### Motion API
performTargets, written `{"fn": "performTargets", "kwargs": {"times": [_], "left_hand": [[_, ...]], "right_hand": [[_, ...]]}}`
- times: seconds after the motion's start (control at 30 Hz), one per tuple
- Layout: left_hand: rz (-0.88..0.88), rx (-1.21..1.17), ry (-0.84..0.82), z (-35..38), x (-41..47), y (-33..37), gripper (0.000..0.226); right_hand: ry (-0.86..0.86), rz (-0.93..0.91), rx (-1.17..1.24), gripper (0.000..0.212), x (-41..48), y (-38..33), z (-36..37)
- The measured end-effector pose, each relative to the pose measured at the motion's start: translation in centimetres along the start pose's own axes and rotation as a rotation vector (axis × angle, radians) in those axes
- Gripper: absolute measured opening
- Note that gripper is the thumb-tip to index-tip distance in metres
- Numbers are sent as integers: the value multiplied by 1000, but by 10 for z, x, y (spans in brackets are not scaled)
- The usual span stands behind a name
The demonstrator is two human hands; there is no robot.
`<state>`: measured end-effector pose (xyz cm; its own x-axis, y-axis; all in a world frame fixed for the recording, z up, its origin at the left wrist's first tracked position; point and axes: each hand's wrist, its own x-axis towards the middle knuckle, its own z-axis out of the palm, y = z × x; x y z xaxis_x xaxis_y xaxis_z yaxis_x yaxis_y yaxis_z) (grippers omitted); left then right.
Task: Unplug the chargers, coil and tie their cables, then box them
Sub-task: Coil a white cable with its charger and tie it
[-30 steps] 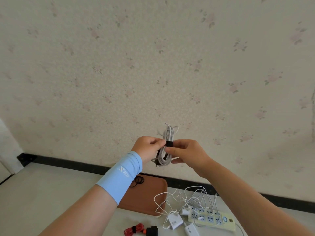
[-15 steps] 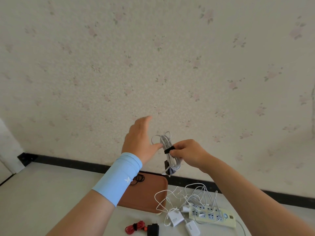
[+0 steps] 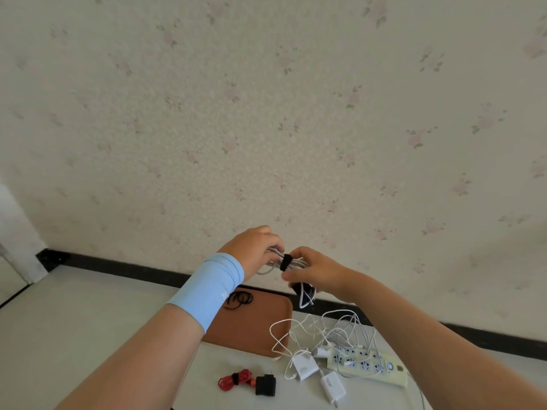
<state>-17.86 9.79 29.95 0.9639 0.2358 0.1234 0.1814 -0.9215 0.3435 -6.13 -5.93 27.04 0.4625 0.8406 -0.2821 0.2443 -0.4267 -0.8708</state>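
Note:
Both hands hold a coiled grey-white cable (image 3: 297, 264) up in front of the wall. A black strap (image 3: 286, 261) is wrapped round its middle. My left hand (image 3: 254, 250) grips the coil's left end, and my right hand (image 3: 313, 269) pinches it at the strap. A dark charger plug (image 3: 305, 294) hangs below my right hand. On the table lie two white chargers (image 3: 305, 369) (image 3: 333, 387) with loose white cables (image 3: 319, 329), a white power strip (image 3: 368, 366), and a black charger (image 3: 265, 385) with a tied red cable (image 3: 235, 379).
A brown tray (image 3: 254, 327) lies on the white table by the wall, with several black ties (image 3: 240, 299) on its far left corner. A black baseboard (image 3: 118, 263) runs along the wall behind it.
My left hand, lifted open off the coil half a second ago, has come back down and grips it. The coil has turned from upright to lying sideways.

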Motion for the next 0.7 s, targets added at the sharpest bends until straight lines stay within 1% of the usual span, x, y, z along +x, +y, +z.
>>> {"fn": "performTargets", "kwargs": {"times": [0.03, 0.07, 0.1, 0.17, 0.23, 0.3, 0.37, 0.4, 0.47, 0.53, 0.6, 0.67, 0.7], "left_hand": [[-8, 15, -2, 2, -2, -3, 18], [-20, 34, -5, 3, -5, -7, 19], [-37, 49, -10, 6, -8, -11, 19], [-82, 44, -33, 13, -15, -21, 21], [-131, 32, -76, 24, -21, -31, 22], [-187, 50, -169, 39, -27, -39, 24], [-248, 87, -294, 57, -33, -45, 24], [-262, 98, -340, 68, -38, -49, 23], [-287, 100, -412, 92, -48, -61, 20], [-286, 143, -460, 115, -55, -77, 27], [-271, 190, -506, 138, -61, -92, 33], [-279, 199, -610, 166, -66, -105, 38], [-295, 197, -650, 181, -69, -110, 40]], "right_hand": [[-24, 3, -18, 47, 3, 5, 3], [-28, -4, -53, 52, 5, 8, 6], [-15, -15, -84, 53, 7, 11, 9], [33, -25, -71, 47, 12, 17, 18], [68, -19, -9, 39, 16, 26, 29], [79, -5, 41, 35, 20, 42, 42], [77, 5, 11, 33, 27, 60, 58], [71, 7, -21, 34, 30, 68, 67], [62, 31, -100, 43, 38, 87, 87], [52, 69, -156, 50, 46, 105, 108], [37, 94, -179, 42, 53, 131, 129], [18, 130, -178, 33, 59, 158, 150], [9, 150, -169, 33, 61, 172, 160]]}}
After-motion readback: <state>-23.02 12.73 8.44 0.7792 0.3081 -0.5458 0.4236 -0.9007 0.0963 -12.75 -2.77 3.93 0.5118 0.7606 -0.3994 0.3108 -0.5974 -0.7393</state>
